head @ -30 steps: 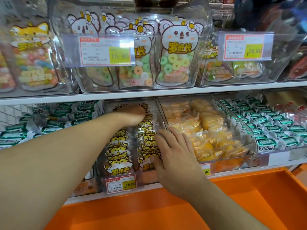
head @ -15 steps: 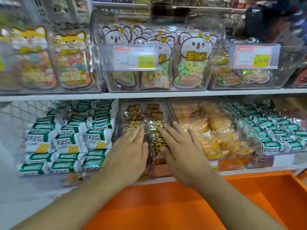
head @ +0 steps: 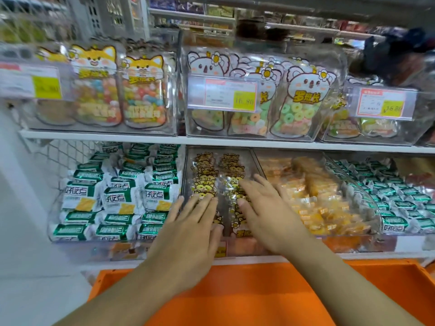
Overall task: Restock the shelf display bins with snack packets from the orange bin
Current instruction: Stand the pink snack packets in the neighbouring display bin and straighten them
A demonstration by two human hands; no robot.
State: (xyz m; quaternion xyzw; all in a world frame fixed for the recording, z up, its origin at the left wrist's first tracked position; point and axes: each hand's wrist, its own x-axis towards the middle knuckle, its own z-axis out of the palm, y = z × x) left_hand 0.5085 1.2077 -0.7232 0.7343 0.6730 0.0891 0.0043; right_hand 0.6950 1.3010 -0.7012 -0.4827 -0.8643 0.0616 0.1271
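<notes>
On the lower shelf a clear display bin (head: 188, 170) holds two rows of yellow cat-face snack packets (head: 208, 171) lying overlapped. My left hand (head: 190, 229) lies flat with straight fingers on the front of the left row. My right hand (head: 263, 208) lies flat on the right row, fingers spread and pointing up-left. Neither hand grips a packet. The orange bin (head: 259, 295) sits just below the shelf edge under my forearms; the part of its floor in view shows no packets.
Green-and-white packets (head: 117, 198) fill the bin to the left. Orange-yellow packets (head: 313, 198) fill the bin to the right, with more green ones (head: 400, 196) beyond. The upper shelf (head: 103, 135) carries clear bins of cat and koala candy bags with price tags.
My left hand drew back from deep in the bin to its front, now flat beside the right hand. The camera view shifted right and up.
</notes>
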